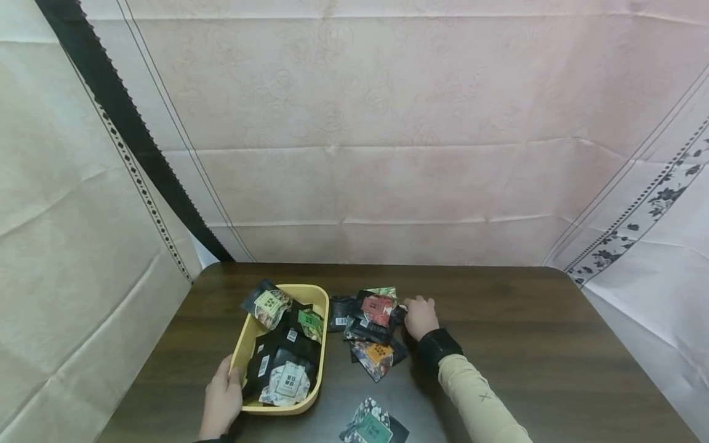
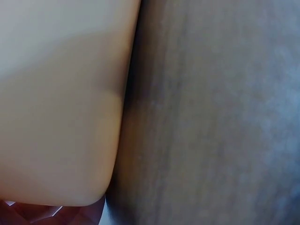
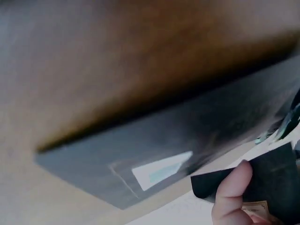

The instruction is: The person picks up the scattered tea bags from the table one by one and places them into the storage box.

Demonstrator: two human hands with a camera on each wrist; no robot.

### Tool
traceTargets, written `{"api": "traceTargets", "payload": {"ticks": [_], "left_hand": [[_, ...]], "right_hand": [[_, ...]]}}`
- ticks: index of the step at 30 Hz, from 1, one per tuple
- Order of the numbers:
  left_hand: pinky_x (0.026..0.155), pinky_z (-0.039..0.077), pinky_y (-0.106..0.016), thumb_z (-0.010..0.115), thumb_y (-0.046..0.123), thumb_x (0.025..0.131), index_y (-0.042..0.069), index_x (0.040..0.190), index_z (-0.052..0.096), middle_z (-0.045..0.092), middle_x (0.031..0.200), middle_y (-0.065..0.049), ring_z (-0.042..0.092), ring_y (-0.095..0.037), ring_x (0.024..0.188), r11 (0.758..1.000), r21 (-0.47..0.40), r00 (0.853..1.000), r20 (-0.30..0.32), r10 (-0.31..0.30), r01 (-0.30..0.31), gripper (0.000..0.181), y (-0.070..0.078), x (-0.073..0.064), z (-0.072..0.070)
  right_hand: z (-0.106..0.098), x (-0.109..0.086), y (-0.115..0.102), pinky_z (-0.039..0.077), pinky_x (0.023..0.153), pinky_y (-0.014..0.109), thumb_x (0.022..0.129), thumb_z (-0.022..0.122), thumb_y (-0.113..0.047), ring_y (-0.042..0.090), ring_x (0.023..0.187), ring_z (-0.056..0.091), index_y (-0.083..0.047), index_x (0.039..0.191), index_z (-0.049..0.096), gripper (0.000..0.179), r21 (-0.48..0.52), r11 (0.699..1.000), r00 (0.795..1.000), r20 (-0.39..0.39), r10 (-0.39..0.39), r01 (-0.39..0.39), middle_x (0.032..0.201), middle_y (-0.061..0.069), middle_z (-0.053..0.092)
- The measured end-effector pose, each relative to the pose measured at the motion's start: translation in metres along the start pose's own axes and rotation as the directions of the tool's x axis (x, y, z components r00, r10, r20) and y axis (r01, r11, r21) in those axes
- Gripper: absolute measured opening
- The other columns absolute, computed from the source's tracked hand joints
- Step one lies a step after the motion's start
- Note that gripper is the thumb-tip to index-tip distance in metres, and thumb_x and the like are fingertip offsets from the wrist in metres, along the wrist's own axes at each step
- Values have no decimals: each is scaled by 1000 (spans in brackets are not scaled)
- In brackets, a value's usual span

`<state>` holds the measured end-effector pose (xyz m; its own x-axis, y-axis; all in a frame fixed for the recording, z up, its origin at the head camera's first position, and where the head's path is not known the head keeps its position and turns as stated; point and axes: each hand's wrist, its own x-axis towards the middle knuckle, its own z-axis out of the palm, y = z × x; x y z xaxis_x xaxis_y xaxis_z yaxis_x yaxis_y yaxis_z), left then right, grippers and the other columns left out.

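Note:
At the left side of a yellow plastic basket (image 1: pixel 239 363), my left hand (image 1: pixel 221 397) grips its wall near the front corner. The left wrist view has the basket wall (image 2: pixel 61 126) up close, with a bit of the hand showing below it. Several black food packets with printed labels, among them a white-labelled one (image 1: pixel 289 378), fill the basket. My right hand (image 1: pixel 421 318) is at the right side of a packet pile. In the right wrist view its thumb (image 3: pixel 234 183) presses on a black packet (image 3: pixel 276 176), pinching it; the other fingers are mostly hidden.
The pile beside the basket includes a red-labelled packet (image 1: pixel 378 309) and an orange-labelled packet (image 1: pixel 378 354). A green-labelled packet (image 1: pixel 373 427) lies near the front of the brown wooden table (image 1: pixel 526 351). A pale patterned cloth (image 1: pixel 388 123) hangs behind.

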<state>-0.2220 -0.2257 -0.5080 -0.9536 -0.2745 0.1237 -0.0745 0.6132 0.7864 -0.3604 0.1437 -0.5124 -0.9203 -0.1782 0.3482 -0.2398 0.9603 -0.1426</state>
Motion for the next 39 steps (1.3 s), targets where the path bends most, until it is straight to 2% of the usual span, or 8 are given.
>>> {"api": "traceTargets", "payload": {"ticks": [8,11,14,22,29,33,37,39], "left_hand": [[80,40,-58,32,1,94,-11,126,39,48,113,-38,49,-48,99,1000,-1,1000,9,-4,4,35,2,0,0],[80,40,-58,32,1,94,-11,126,39,48,113,-38,49,-47,99,1000,5,1000,5,-9,9,35,1,0,-2],[82,39,-57,31,1,95,-11,127,38,48,114,-38,48,-47,101,1000,0,1000,12,-24,24,35,1,0,-4],[81,41,-57,31,0,94,-12,126,39,49,113,-37,49,-47,100,1000,-10,1000,8,-18,19,35,2,0,-1],[79,43,-56,33,-1,94,-11,125,40,50,112,-37,51,-46,99,1000,-21,1000,5,-15,15,34,3,0,1],[78,44,-55,33,-1,94,-10,125,40,50,112,-36,52,-44,98,999,-31,1000,13,-23,24,33,3,0,1],[79,44,-55,32,-2,94,-11,126,40,50,113,-36,51,-44,100,998,-44,999,16,-32,33,34,3,0,1],[80,43,-56,32,-2,94,-12,126,38,48,115,-37,50,-46,101,999,-42,999,18,-33,34,34,3,1,-2]], "right_hand": [[-31,8,-27,40,72,41,70,61,3,28,78,52,-2,90,67,22,95,995,1000,-26,8,-5,82,13,61],[-43,12,-50,43,69,39,69,62,4,28,77,49,-2,90,65,23,149,988,997,-59,-42,51,83,13,58],[-51,16,-75,42,68,38,68,63,4,26,76,49,-3,89,64,22,190,970,985,-103,-136,154,82,11,58],[-62,23,-139,40,70,35,72,58,5,22,74,46,-8,90,64,23,220,901,925,-157,-345,374,82,6,55],[-53,34,-187,48,68,27,75,64,-5,17,88,53,-19,109,64,37,59,868,868,-104,-486,493,98,-1,61],[-46,39,-204,45,84,36,79,66,-13,15,107,50,-25,119,60,42,-15,819,818,-40,-573,573,113,-5,61],[-45,40,-208,34,97,46,75,71,-24,21,125,35,-27,131,49,60,21,779,775,88,-626,626,133,0,48],[-44,40,-207,31,99,46,74,71,-29,23,129,30,-26,135,44,67,53,776,767,122,-630,629,138,3,42]]}}
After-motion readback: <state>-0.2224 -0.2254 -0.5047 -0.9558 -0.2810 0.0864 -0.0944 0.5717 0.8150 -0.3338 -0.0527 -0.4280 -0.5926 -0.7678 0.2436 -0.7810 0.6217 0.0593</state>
